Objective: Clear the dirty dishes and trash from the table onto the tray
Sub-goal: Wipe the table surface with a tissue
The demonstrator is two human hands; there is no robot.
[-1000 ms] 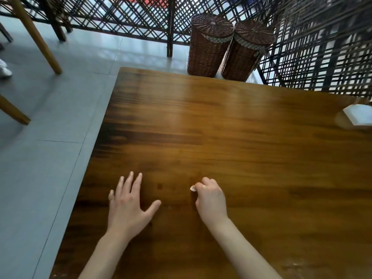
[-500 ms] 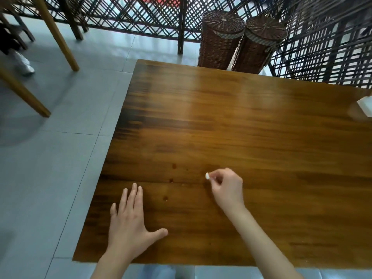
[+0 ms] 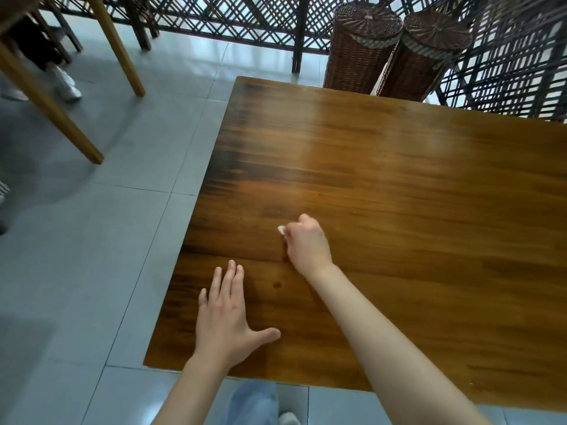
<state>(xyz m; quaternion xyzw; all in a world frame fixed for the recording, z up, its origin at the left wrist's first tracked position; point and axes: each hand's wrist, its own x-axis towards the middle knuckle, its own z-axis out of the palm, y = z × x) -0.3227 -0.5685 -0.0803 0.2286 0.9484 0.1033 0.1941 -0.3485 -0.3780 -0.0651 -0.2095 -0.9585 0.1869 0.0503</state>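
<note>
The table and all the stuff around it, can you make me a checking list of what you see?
Surface: brown wooden table, glossy, with a small dark spot near the front edge.
Job's things: a small white scrap pinched in the right hand; no tray or dishes seen.
Clutter: nothing seen.
Hands: left hand rests flat on the table, fingers straight; right hand curled around the scrap.
Cables: nothing seen.
Surroundings: grey tiled floor, two wicker baskets beyond the far edge, dark lattice screen, light wooden furniture legs, and another person's white shoe at the upper left.
</note>
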